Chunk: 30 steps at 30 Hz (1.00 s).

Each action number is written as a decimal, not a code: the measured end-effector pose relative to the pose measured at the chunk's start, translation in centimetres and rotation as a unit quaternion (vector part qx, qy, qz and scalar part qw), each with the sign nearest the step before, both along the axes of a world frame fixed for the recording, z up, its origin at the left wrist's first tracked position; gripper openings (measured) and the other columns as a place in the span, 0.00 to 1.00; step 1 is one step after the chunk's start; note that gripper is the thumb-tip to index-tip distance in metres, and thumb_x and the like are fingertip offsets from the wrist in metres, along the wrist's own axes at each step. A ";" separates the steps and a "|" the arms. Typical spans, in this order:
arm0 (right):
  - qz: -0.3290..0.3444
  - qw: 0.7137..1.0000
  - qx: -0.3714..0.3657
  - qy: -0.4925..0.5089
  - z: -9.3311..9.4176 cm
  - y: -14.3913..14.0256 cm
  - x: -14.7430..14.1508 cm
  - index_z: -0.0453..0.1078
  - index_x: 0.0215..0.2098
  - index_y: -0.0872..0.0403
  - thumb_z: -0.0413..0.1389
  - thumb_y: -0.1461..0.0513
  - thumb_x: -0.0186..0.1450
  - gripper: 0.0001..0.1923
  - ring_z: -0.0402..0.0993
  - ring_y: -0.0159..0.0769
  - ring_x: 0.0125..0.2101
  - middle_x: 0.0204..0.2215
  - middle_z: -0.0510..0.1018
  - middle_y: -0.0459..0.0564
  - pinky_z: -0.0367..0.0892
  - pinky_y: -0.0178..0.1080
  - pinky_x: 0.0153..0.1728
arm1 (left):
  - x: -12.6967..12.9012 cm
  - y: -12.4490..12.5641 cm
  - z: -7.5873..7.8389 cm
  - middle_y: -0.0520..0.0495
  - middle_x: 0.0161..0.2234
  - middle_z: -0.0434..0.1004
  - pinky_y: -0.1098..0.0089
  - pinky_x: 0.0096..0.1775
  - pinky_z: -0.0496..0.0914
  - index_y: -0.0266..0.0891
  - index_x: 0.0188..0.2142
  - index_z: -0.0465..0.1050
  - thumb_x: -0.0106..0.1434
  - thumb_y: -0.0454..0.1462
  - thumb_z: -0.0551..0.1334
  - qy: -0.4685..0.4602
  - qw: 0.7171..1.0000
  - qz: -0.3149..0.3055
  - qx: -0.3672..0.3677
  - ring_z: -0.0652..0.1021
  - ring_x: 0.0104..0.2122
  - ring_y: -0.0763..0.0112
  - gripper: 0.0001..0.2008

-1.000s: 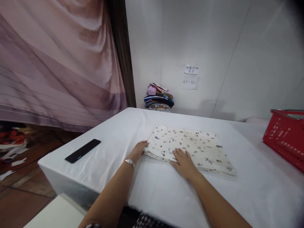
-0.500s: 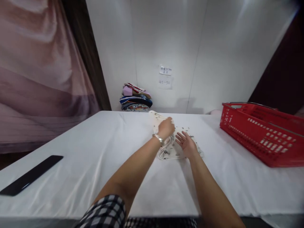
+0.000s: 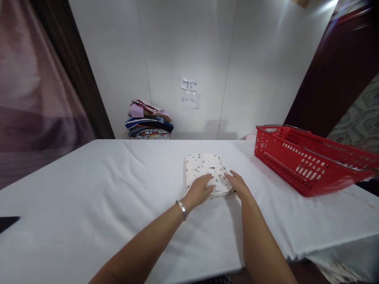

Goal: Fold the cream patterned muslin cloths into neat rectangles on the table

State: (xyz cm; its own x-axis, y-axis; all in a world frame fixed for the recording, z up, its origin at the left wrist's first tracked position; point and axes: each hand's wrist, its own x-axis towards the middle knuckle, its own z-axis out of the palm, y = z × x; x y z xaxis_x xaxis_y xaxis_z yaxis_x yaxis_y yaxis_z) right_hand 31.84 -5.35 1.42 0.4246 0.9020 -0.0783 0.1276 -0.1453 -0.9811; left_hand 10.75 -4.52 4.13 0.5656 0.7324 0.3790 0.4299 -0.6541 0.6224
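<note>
- From where I stand, a patterned white cloth (image 3: pixel 203 162) lies folded into a compact pad on the white-covered table (image 3: pixel 133 197), between the hands and the pile
- The left hand (image 3: pixel 199 192) rests on its near side, grip slack, thumb parted from the fingers
- The right hand (image 3: pixel 239 185) touches its right edge, fingers spread; whether that grip pinches any layer I cannot tell
- A red basket (image 3: pixel 331 176) stands to the right, a pile of fabrics (image 3: pixel 151 125) beyond
</note>
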 end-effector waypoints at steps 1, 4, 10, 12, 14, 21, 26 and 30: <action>-0.021 0.998 -0.025 -0.048 -0.1 0.1 0.2 0.59 0.58 0.57 0.59 0.49 0.53 0.38 0.72 0.45 0.45 0.46 0.74 0.58 0.67 0.42 0.44 | -1.1 0.5 -0.4 0.44 0.55 0.67 0.60 0.57 0.59 0.41 0.51 0.67 0.62 0.42 0.55 -0.001 0.999 0.031 0.008 0.67 0.55 0.62 0.19; -0.025 0.986 -0.079 -0.146 -0.3 0.4 0.2 0.57 0.60 0.57 0.61 0.51 0.51 0.42 0.71 0.45 0.47 0.49 0.72 0.59 0.64 0.42 0.46 | -3.5 1.9 -1.9 0.43 0.57 0.64 0.60 0.58 0.57 0.39 0.50 0.68 0.62 0.43 0.55 -0.012 0.992 0.128 -0.012 0.64 0.57 0.62 0.19; 0.017 0.973 -0.044 -0.226 0.3 1.4 -0.5 0.59 0.58 0.52 0.55 0.59 0.55 0.32 0.73 0.40 0.42 0.45 0.75 0.51 0.66 0.38 0.41 | -4.3 2.5 -4.1 0.42 0.61 0.57 0.61 0.58 0.58 0.38 0.55 0.63 0.62 0.49 0.55 -0.085 0.968 0.179 -0.151 0.60 0.60 0.60 0.26; -0.007 0.973 -0.036 -0.229 0.4 1.5 -0.1 0.52 0.62 0.52 0.49 0.58 0.60 0.31 0.74 0.37 0.39 0.47 0.74 0.51 0.67 0.36 0.38 | -4.2 2.2 -4.4 0.43 0.62 0.54 0.62 0.58 0.58 0.39 0.56 0.61 0.62 0.49 0.54 -0.104 0.967 0.163 -0.164 0.58 0.60 0.61 0.27; -0.031 0.962 -0.065 -0.262 0.3 1.4 0.4 0.51 0.63 0.54 0.46 0.59 0.61 0.31 0.73 0.36 0.43 0.50 0.71 0.53 0.67 0.35 0.40 | -4.0 2.0 -4.5 0.45 0.63 0.52 0.63 0.58 0.58 0.40 0.56 0.62 0.62 0.50 0.54 -0.108 0.970 0.143 -0.164 0.58 0.61 0.62 0.26; -0.047 0.927 -0.159 -0.336 0.1 0.4 1.0 0.63 0.56 0.57 0.51 0.60 0.58 0.27 0.66 0.50 0.51 0.50 0.71 0.61 0.60 0.47 0.50 | -3.9 2.0 -4.2 0.40 0.61 0.57 0.63 0.55 0.62 0.39 0.57 0.59 0.61 0.48 0.57 -0.138 0.954 0.156 -0.216 0.65 0.57 0.60 0.28; -0.028 0.933 -0.136 -0.334 0.2 0.4 1.0 0.71 0.45 0.54 0.52 0.62 0.58 0.18 0.67 0.48 0.50 0.45 0.75 0.57 0.61 0.43 0.49 | -3.5 1.8 -3.5 0.37 0.54 0.67 0.67 0.47 0.70 0.37 0.59 0.53 0.60 0.46 0.58 -0.145 0.925 0.163 -0.311 0.73 0.49 0.62 0.31; -0.016 0.943 -0.118 -0.311 0.7 0.3 0.8 0.70 0.47 0.52 0.53 0.62 0.57 0.19 0.70 0.46 0.48 0.41 0.77 0.56 0.64 0.41 0.46 | -3.7 2.6 -2.8 0.38 0.48 0.73 0.70 0.40 0.72 0.36 0.60 0.51 0.57 0.41 0.61 -0.121 0.918 0.153 -0.345 0.77 0.42 0.65 0.34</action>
State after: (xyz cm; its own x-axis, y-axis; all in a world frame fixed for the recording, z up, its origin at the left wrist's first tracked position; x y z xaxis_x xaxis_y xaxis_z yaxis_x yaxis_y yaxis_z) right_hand 32.69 -5.09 2.08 0.4806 0.8769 -0.0022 0.6596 -0.3632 -0.6581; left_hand 7.04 -1.96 1.28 0.2536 0.9559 -0.1482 0.3225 0.0608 0.9446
